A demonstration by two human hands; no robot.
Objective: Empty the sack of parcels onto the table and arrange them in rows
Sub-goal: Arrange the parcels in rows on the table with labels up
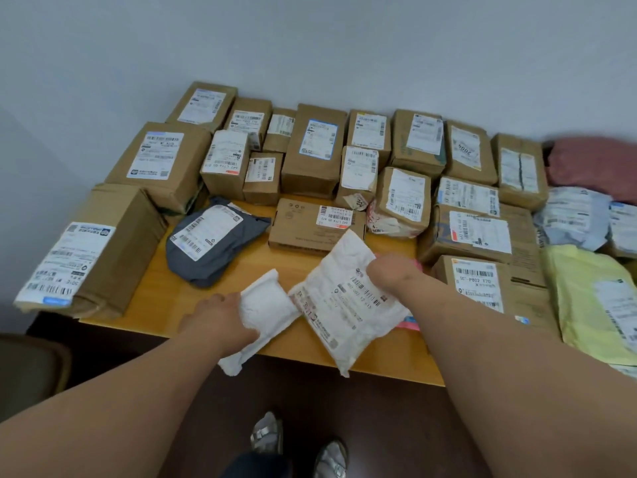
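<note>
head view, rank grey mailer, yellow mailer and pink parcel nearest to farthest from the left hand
1. Grey mailer: just beyond the left hand, on the table's left part.
2. Yellow mailer: across at the right edge, past the right hand.
3. Pink parcel: far right corner, by the wall.

Roughly eighteen brown cardboard boxes (pixel 315 157) crowd the table. Soft plastic mailer bags: two white (pixel 341 305), one grey (pixel 213 250), one yellow (pixel 586 298), one pink (pixel 593 163), two pale blue (pixel 572 219).
</note>
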